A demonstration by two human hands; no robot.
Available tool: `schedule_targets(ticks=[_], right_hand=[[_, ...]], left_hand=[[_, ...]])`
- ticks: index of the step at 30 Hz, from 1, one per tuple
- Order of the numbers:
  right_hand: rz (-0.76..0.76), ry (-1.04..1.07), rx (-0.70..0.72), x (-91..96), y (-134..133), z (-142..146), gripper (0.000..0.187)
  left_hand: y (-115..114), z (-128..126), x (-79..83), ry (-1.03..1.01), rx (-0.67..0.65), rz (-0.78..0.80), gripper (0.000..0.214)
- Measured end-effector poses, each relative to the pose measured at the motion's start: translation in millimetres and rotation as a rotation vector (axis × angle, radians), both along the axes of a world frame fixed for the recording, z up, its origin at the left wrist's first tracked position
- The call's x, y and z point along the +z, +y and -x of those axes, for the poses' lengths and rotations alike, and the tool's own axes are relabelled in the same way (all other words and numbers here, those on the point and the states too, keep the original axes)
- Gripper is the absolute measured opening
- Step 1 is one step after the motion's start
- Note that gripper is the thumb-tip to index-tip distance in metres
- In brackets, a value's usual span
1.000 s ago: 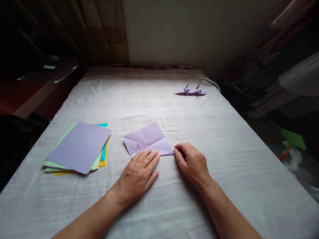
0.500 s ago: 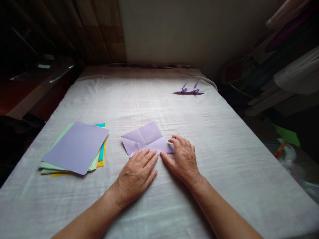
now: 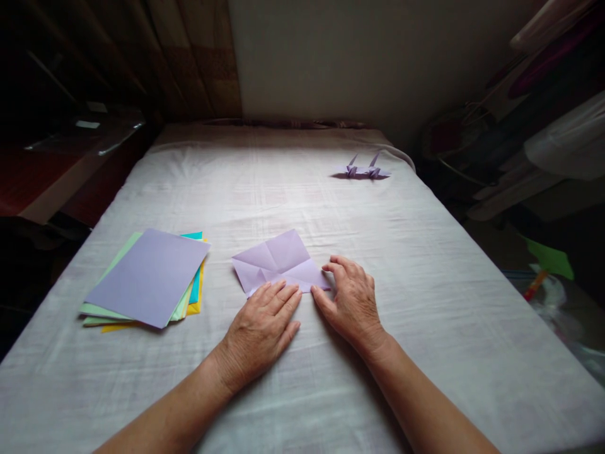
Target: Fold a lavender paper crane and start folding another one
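Note:
A creased purple sheet of origami paper (image 3: 278,258) lies on the cloth-covered surface, its near edge folded up. My left hand (image 3: 262,325) rests flat with fingers stretched over that near edge, hiding part of it. At the paper's right corner is my right hand (image 3: 350,296), its thumb on the folded edge and its fingers curved and apart from the thumb. Neither hand grips anything.
To the left lies a stack of coloured paper (image 3: 149,277), purple on top, with green, blue and yellow beneath. Two folded purple paper cranes (image 3: 363,170) stand at the far right of the white cloth (image 3: 236,189). Hanging clothes (image 3: 567,139) are beyond the right edge.
My right thumb has slid a little to the right along the folded edge, away from my left fingers. My left hand stays pressed on the paper. The whole view has shifted slightly.

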State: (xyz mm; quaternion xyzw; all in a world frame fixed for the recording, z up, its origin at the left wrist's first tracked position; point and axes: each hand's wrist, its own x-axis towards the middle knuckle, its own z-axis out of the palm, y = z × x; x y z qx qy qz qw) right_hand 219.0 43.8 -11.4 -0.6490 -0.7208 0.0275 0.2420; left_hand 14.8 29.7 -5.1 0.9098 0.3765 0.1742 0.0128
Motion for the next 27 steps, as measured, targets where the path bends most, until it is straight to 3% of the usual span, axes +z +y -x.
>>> schedule_targets(ticks=[15, 22, 27], right_hand=[[-0.027, -0.024, -0.066, -6.9, 1, -29, 0.02], [-0.11, 0.022, 0.025, -5.7, 1, -16, 0.027], [-0.033, -0.049, 0.052, -6.4, 1, -5, 0.034]], left_hand=[[0, 1, -3.6, -0.006, 0.002, 0.034, 0.041], [-1, 1, -2.9, -0.008, 0.005, 0.02, 0.04], [1, 0, 0.3, -0.002, 0.002, 0.045, 0.04]])
